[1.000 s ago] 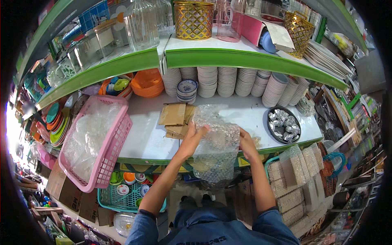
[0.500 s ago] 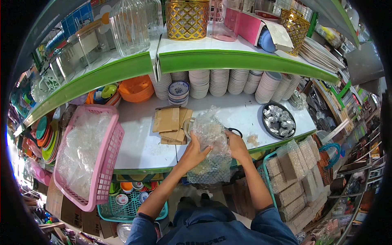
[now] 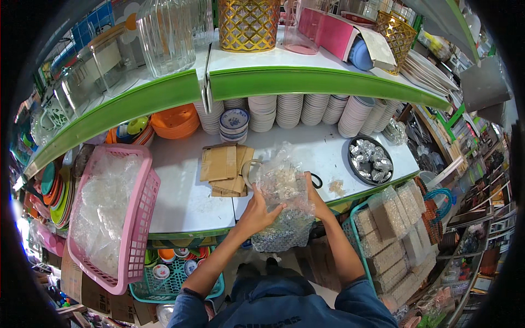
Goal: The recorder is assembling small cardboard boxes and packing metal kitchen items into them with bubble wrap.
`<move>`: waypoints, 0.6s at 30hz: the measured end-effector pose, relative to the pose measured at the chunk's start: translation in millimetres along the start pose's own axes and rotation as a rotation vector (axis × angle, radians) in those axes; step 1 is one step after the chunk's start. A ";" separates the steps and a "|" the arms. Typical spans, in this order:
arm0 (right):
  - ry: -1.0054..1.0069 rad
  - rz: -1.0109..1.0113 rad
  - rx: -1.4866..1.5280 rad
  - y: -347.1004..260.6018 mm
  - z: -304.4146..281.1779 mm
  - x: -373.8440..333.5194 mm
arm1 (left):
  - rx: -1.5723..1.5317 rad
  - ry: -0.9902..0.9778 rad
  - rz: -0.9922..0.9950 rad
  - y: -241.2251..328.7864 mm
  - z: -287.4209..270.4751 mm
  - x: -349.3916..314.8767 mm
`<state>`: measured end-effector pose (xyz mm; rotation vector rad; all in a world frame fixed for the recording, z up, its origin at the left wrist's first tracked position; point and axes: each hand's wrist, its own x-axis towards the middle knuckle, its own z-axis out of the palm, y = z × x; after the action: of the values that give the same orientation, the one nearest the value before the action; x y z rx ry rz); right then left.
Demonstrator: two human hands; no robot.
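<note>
I hold the bubble wrap bundle [image 3: 281, 205] between my two hands at the front edge of the white shelf [image 3: 186, 197], left hand [image 3: 257, 213] closed on its left side, right hand [image 3: 310, 191] on its right, and its long axis hangs downward toward me.

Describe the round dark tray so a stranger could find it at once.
Start at the white counter under the green-edged shelf. Near its right end, below the stacked white bowls, lies the round dark tray. It alone holds shiny, crumpled silver foil-like pieces.
</note>
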<state>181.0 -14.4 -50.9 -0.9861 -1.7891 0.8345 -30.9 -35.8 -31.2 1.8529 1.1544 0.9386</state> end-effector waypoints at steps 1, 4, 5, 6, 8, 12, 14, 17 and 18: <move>-0.001 0.001 0.001 1.2 -2.3 0.0 | 0.000 0.000 -0.002 0.9 -1.0 1.7; -0.006 0.083 0.300 -3.3 -16.3 0.4 | -0.007 0.028 0.017 11.6 -7.0 7.6; 0.024 0.204 0.286 -12.0 -23.0 3.2 | -0.033 0.038 0.013 17.4 -10.1 11.7; 0.049 0.324 0.275 -20.4 -28.5 7.2 | -0.056 0.052 0.005 19.2 -12.8 14.9; 0.067 0.448 0.316 -27.7 -44.0 13.6 | -0.077 0.078 0.003 12.4 -15.5 21.8; 0.137 0.410 0.313 -38.1 -75.7 19.3 | -0.207 0.050 0.021 12.0 -26.2 34.1; 0.143 0.348 0.303 -39.0 -92.3 20.4 | -0.115 0.056 -0.019 7.0 -23.5 39.1; 0.154 0.295 0.320 -46.7 -113.2 22.5 | -0.008 0.048 -0.054 9.9 -22.6 45.9; 0.182 0.264 0.350 -45.6 -121.8 21.3 | 0.002 0.028 -0.045 13.4 -20.8 49.9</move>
<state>274.9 -0.5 40.6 -1.0380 -1.3188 1.1386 -27.6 10.6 -0.5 1.8135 1.2091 0.9405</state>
